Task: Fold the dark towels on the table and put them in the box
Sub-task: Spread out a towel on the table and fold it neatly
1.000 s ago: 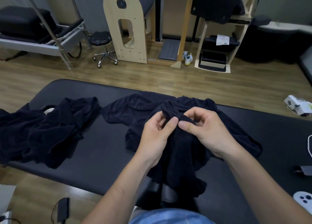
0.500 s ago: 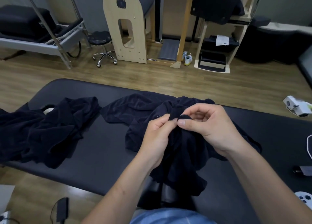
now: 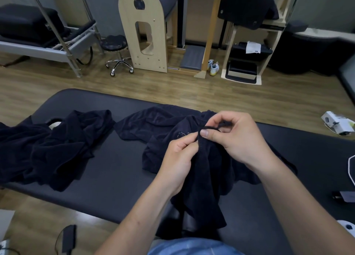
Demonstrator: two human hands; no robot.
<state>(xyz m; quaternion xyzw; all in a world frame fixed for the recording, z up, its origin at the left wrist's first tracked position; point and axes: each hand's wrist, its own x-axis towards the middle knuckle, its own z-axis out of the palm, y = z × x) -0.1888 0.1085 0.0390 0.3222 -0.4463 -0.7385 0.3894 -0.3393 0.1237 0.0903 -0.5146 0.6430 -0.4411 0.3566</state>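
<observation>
We see the dark towel [image 3: 194, 168] bunched on the black padded table [image 3: 107, 170], its crumpled mass running roughly from the far left of the table's middle toward us, with one end hanging over the near edge by our lap; its true long axis is hard to read because of the folds. Our left hand [image 3: 178, 158] is closed around a gathered ridge of the cloth, fingers curled in, and our right hand [image 3: 236, 137] pinches a narrow hem or loop of the same towel between thumb and forefinger, just above and beside the left. The towel lies under and between both hands, touching each. A faint pale mark shows on the fabric near the left fingertips, too dim to make out. A second dark towel [image 3: 48, 149] lies heaped at the table's left end, well apart, partly cut off by the frame edge and half covering the table's face hole. No box that we can identify shows.
</observation>
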